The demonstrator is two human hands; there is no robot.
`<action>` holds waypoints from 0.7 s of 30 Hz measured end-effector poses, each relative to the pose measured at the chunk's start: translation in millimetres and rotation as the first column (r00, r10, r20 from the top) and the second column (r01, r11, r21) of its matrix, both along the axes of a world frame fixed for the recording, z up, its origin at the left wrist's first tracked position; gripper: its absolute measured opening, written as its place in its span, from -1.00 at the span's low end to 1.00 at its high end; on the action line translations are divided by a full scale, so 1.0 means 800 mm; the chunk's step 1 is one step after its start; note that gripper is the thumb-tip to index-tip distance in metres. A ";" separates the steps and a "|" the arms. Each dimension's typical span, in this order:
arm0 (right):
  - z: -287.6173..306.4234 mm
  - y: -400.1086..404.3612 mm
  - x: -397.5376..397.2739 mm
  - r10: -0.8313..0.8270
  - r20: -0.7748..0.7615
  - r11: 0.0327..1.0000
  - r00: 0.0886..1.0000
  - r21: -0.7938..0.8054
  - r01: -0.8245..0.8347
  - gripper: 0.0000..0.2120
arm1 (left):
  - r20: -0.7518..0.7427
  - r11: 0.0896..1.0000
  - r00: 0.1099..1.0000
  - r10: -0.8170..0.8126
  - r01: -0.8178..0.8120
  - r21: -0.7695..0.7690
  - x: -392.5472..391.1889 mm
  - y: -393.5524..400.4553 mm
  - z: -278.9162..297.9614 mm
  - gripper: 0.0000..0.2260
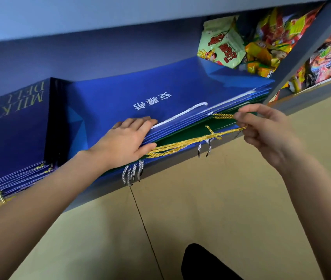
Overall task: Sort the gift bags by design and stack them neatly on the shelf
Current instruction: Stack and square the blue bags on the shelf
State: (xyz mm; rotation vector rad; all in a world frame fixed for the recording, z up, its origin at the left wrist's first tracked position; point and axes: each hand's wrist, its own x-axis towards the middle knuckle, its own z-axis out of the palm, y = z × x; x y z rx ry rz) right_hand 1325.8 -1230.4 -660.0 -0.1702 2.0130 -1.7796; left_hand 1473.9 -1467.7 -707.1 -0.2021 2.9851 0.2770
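Two hands: left (127, 141) flat on blue bags (140, 98), right grip (261, 126) pinching gold cord (191, 141).

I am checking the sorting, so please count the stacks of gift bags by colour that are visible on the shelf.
Navy stacks with gold lettering: 1
Bright blue stacks with white lettering: 1
Green stacks, wedged within the blue stack: 1
Total: 3

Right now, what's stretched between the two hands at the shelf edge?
In the head view, gold cord handles run from under the left hand, which presses the blue bags, to the right hand pinching them. A green bag shows behind.
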 end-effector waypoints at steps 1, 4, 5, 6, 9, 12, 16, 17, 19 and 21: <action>-0.001 0.000 0.000 0.000 0.004 1.000 1.000 -0.002 0.000 -0.84 | 0.020 0.999 1.000 0.006 -0.007 0.033 0.000 0.000 -0.002 -0.44; -0.012 0.004 0.000 -0.014 -0.026 0.997 1.000 0.071 0.016 -0.83 | 0.068 0.992 0.998 0.014 -0.022 0.126 -0.002 -0.004 -0.007 -0.39; -0.017 0.007 0.001 -0.023 -0.063 0.991 0.998 0.134 0.031 -0.83 | 0.080 0.986 0.997 0.015 -0.028 0.162 -0.003 -0.007 -0.007 -0.38; -0.023 0.011 0.001 -0.018 -0.124 0.974 0.992 0.221 0.046 -0.84 | 0.095 0.979 0.995 0.020 -0.039 0.201 -0.003 -0.010 -0.007 -0.36; -0.040 0.027 -0.002 0.093 -0.400 0.834 0.912 0.531 0.148 -0.92 | 0.144 0.973 0.990 0.012 -0.045 0.228 -0.001 -0.012 -0.011 -0.23; -0.047 0.031 -0.004 0.198 -0.542 0.744 0.817 0.625 0.234 -0.94 | 0.188 0.992 0.982 -0.009 -0.016 0.127 0.002 -0.009 -0.018 -0.09; -0.072 -0.007 0.018 0.382 -0.629 0.795 0.677 0.597 0.107 -0.88 | 0.204 0.999 0.979 -0.012 0.001 0.050 0.006 -0.011 -0.020 -0.08; -0.082 -0.020 0.031 0.428 -0.659 0.809 0.619 0.585 0.064 -0.86 | 0.198 0.998 0.980 -0.012 0.001 0.057 0.008 -0.014 -0.019 -0.09; -0.111 -0.043 0.065 0.486 -0.713 0.819 0.506 0.573 0.020 -0.79 | 0.179 0.996 0.984 -0.001 -0.015 0.089 0.013 -0.021 -0.014 -0.14; -0.138 -0.062 0.097 0.488 -0.752 0.825 0.443 0.563 0.047 -0.69 | 0.155 0.992 0.988 0.021 -0.040 0.122 0.019 -0.029 -0.007 -0.20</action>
